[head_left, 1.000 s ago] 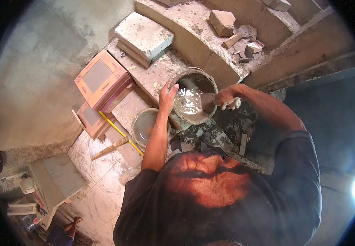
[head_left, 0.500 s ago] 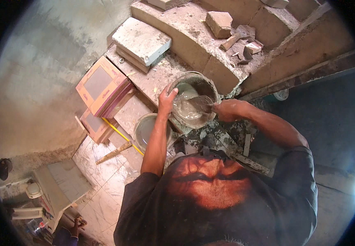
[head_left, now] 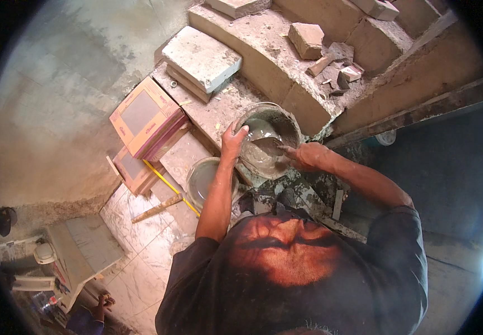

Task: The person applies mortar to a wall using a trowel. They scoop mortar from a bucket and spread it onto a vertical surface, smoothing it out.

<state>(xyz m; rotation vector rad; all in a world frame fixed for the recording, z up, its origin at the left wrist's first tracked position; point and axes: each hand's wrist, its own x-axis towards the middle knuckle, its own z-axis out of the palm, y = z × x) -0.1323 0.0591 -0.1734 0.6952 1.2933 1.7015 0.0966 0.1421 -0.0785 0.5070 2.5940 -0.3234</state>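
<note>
My left hand [head_left: 232, 144] is closed over the left rim of a grey bucket [head_left: 288, 126], its thumb lying along the inside. Wet grey cement mix [head_left: 261, 129] fills the lower part of the bucket. From the right, my right hand [head_left: 307, 156] grips a trowel, with the trowel blade [head_left: 268, 146] dipped into the mix; its handle is mostly hidden by my fingers. Beside my left forearm stands a second bucket [head_left: 195, 174] holding greyish liquid.
Stone slabs [head_left: 202, 56] lie on a dusty step beyond the bucket. A hammer [head_left: 322, 64] and a block [head_left: 306, 40] rest on a higher step. Tile boxes [head_left: 145, 118] stand left, near a yellow strip [head_left: 166, 181]. Another person's hand [head_left: 105, 300] shows lower left.
The trowel blade has shifted within the mix, and my right hand has turned slightly with it. My left hand stays on the rim. The whole view has moved a little.
</note>
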